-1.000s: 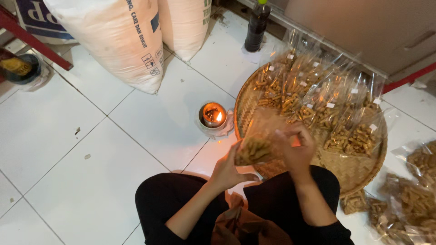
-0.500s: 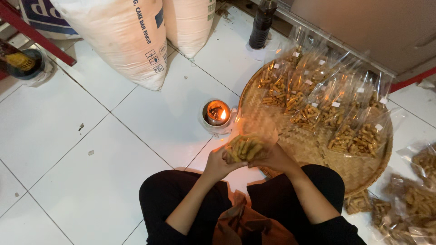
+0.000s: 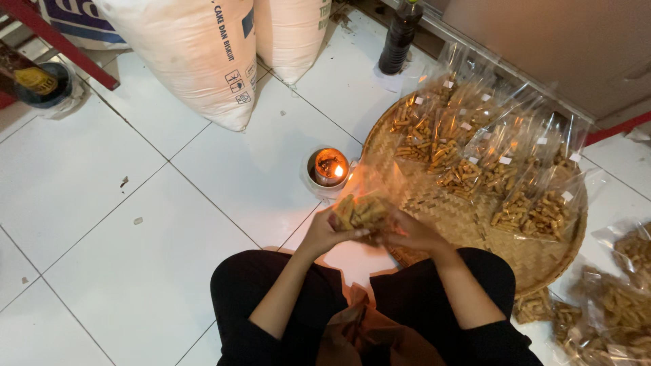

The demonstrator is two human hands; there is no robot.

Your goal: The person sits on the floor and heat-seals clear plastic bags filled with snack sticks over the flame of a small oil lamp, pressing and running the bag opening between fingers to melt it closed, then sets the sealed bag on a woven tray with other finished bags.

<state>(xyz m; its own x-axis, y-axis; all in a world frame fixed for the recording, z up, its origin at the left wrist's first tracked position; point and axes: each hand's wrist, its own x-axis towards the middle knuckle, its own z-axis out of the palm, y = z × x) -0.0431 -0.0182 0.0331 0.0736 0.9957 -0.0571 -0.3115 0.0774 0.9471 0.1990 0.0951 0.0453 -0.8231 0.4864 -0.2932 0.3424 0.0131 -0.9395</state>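
Both hands clamped on one clear plastic bag of golden-brown snack sticks, held above the white tiled floor.

Left hand (image 3: 324,234) and right hand (image 3: 409,234) meet around the clear plastic bag of golden-brown snack sticks (image 3: 361,211); fingers of both curl closed against its lower part, the bag's open top rising away from them. Just beyond the left fingers: small round tin holding a lit flame (image 3: 329,167), standing on the white tiled floor (image 3: 135,203). Beyond and to the right of the right fingers: round woven bamboo tray (image 3: 475,220), carrying rows of filled clear bags (image 3: 475,152). Further right, on the floor, more filled bags (image 3: 620,298). Farthest off: dark bottle (image 3: 400,37) beyond the tray, two large pale sacks (image 3: 196,54) beyond the tin.
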